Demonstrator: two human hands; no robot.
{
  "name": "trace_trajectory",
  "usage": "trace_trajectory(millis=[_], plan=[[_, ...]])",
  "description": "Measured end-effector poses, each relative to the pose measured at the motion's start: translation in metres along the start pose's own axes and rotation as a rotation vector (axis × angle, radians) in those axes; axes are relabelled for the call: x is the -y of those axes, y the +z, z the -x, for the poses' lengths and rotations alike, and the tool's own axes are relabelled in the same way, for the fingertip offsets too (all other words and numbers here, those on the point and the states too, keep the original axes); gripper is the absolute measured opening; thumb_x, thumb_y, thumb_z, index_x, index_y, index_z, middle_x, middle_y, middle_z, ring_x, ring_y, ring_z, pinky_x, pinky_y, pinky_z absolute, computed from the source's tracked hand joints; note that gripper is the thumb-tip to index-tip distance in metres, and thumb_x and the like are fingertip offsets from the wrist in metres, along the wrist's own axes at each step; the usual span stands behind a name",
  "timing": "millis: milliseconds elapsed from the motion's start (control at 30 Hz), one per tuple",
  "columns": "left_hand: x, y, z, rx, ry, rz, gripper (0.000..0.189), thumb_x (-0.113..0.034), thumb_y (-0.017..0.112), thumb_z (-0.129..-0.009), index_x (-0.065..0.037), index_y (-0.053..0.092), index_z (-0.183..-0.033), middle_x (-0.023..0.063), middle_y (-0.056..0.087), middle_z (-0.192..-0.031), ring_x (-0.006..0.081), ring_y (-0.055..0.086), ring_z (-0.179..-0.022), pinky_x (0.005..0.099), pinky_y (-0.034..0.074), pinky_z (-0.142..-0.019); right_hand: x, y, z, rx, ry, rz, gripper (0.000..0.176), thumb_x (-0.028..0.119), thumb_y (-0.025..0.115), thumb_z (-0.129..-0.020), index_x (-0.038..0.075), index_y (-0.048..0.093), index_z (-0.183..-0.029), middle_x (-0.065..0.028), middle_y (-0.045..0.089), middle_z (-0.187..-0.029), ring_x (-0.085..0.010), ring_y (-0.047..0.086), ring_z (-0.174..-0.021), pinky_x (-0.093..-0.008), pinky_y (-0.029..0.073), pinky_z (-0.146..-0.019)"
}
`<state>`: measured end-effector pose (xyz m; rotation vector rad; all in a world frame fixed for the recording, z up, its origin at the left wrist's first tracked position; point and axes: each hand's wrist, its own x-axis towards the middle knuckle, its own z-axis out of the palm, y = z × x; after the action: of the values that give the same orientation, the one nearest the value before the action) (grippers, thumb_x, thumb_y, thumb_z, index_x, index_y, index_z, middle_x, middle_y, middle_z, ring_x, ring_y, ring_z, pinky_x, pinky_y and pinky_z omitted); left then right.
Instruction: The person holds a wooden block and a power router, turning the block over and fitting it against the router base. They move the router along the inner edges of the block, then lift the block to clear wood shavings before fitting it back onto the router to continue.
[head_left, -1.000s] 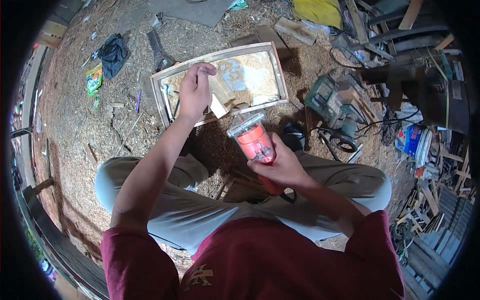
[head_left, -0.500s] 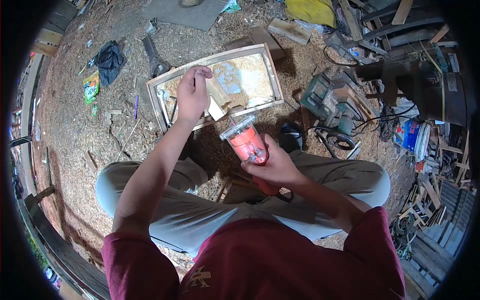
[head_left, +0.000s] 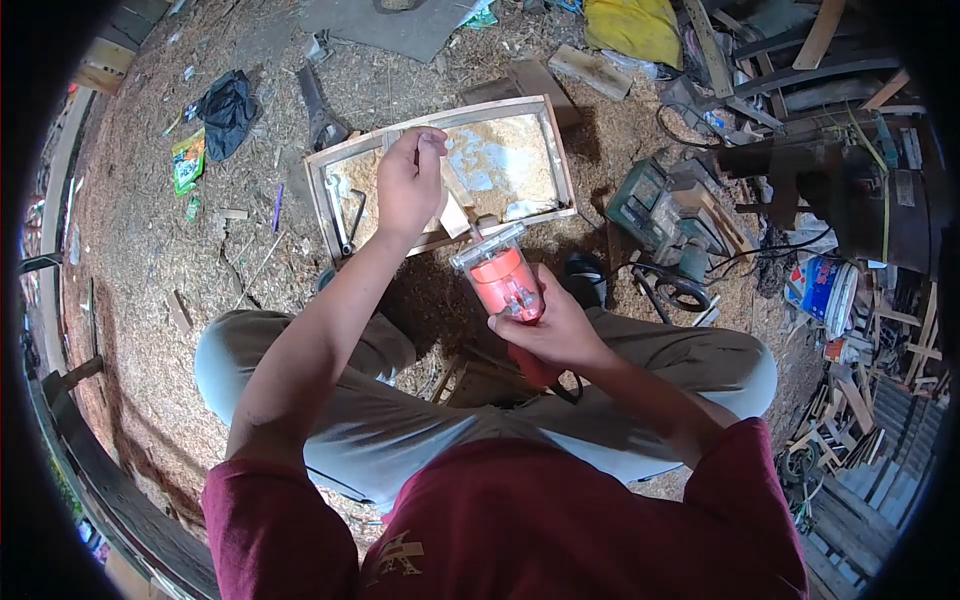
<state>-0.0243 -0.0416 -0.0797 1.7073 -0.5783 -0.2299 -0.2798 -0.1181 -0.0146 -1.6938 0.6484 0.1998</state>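
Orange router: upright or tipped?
Tipped. The right hand holds the orange router off the ground, clear base slanting up toward the wooden tray.

A woodworking yard: sawdust floor [head_left: 150,260], scrap timber [head_left: 860,400], power tools [head_left: 665,205].

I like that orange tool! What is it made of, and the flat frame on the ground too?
The orange tool in the right hand looks like smooth, shiny plastic, bright and even in colour; its see-through base is probably clear plastic. The frame looks like bare, unpainted wood: pale, dull rails, with sawdust lying inside.
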Motion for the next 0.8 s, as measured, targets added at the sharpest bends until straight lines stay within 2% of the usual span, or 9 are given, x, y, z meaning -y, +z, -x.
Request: trace_trajectory(millis=[233, 433, 533, 800], plan=[[-0.005, 0.001, 0.000, -0.010, -0.028, -0.016, 0.027, -0.014, 0.049, -0.109, 0.004, 0.068, -0.107, 0.0131, 0.072, -0.090, 0.0189, 0.068, -0.083, 0.0320, 0.053, -0.078, -0.001, -0.001, -0.001, 0.020, 0.042, -0.035, 0.050, 0.024, 0.085, -0.088, 0.004, 0.054, -0.122, -0.0045, 0.063, -0.105, -0.0101, 0.060, -0.095, -0.0309, 0.051, -0.086], [-0.005, 0.001, -0.001, -0.008, -0.027, -0.042, 0.027, -0.015, 0.050, -0.109, 0.003, 0.069, -0.108, 0.0138, 0.072, -0.090, 0.0195, 0.068, -0.080, 0.0330, 0.053, -0.076, -0.005, 0.000, -0.003, 0.007, -0.001, -0.008, 0.051, 0.023, 0.085, -0.088, 0.004, 0.054, -0.123, -0.0044, 0.062, -0.106, -0.0104, 0.060, -0.095, -0.0312, 0.051, -0.087], [-0.003, 0.002, -0.002, -0.014, -0.016, -0.051, 0.027, -0.016, 0.050, -0.109, 0.003, 0.069, -0.108, 0.0143, 0.072, -0.090, 0.0211, 0.069, -0.080, 0.0335, 0.054, -0.076, -0.008, 0.002, -0.004, -0.037, -0.036, 0.011, 0.058, 0.039, 0.086, -0.082, 0.003, 0.057, -0.117, -0.0153, 0.070, -0.104, -0.0274, 0.071, -0.095, -0.0404, 0.054, -0.086], [-0.004, 0.002, -0.002, -0.025, -0.012, -0.062, 0.026, -0.016, 0.052, -0.108, 0.003, 0.069, -0.108, 0.0158, 0.073, -0.090, 0.0226, 0.071, -0.082, 0.0346, 0.055, -0.077, -0.010, 0.003, -0.006, -0.053, -0.064, 0.002, 0.058, 0.040, 0.087, -0.082, 0.004, 0.057, -0.116, -0.0151, 0.069, -0.103, -0.0294, 0.071, -0.096, -0.0414, 0.054, -0.086]])
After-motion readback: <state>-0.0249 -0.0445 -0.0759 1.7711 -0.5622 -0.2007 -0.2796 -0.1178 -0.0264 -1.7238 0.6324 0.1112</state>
